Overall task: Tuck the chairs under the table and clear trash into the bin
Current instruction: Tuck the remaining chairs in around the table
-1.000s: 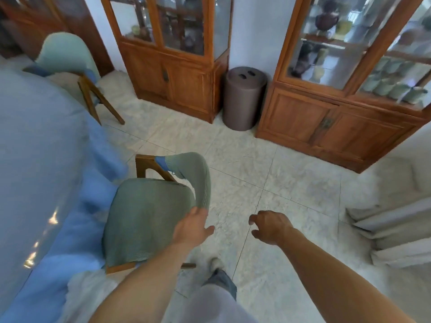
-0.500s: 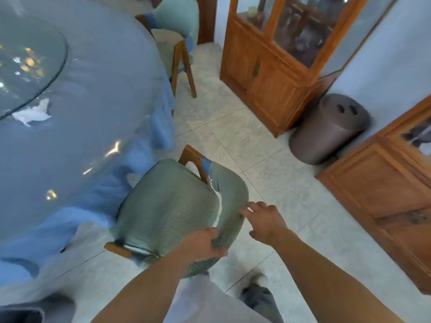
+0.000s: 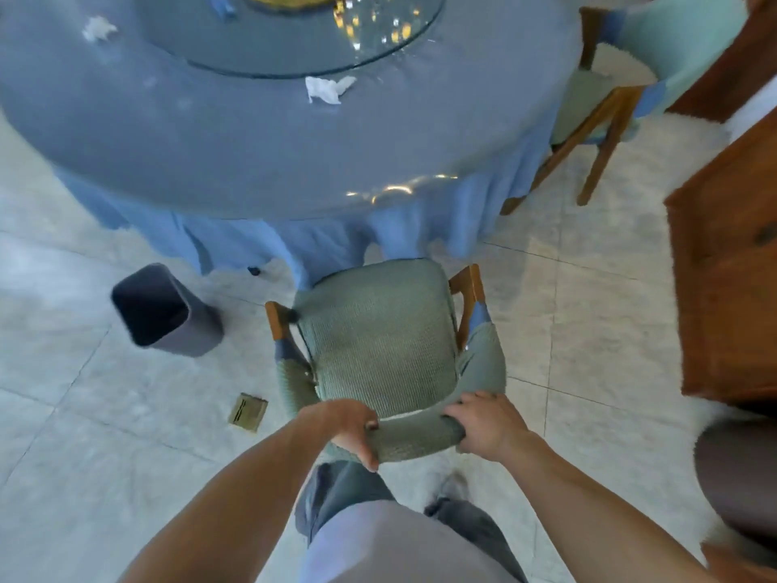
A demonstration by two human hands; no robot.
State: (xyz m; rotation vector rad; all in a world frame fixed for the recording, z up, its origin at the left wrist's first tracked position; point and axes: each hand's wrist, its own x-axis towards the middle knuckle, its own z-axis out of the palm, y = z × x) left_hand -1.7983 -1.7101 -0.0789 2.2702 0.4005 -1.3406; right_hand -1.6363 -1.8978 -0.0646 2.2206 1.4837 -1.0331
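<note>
A green padded chair (image 3: 380, 342) with wooden arms stands in front of me, its seat facing the round blue-clothed table (image 3: 269, 162). My left hand (image 3: 351, 429) grips the curved top of its backrest on the left. My right hand (image 3: 487, 427) grips the same backrest on the right. The seat's front edge meets the hanging tablecloth. Two crumpled white tissues lie on the table: one (image 3: 326, 89) near the glass turntable's rim, one (image 3: 99, 29) at far left. A dark open bin (image 3: 162, 311) stands on the floor to the chair's left.
A second green chair (image 3: 609, 86) stands at the table's right side. A small tan box (image 3: 248, 412) lies on the floor left of me. A wooden cabinet (image 3: 727, 263) fills the right edge, with a brown round container (image 3: 740, 469) below it.
I have turned left from the cabinets to face the table. The chair swung round with its seat toward the table, and my right hand has taken hold of the backrest beside my left.
</note>
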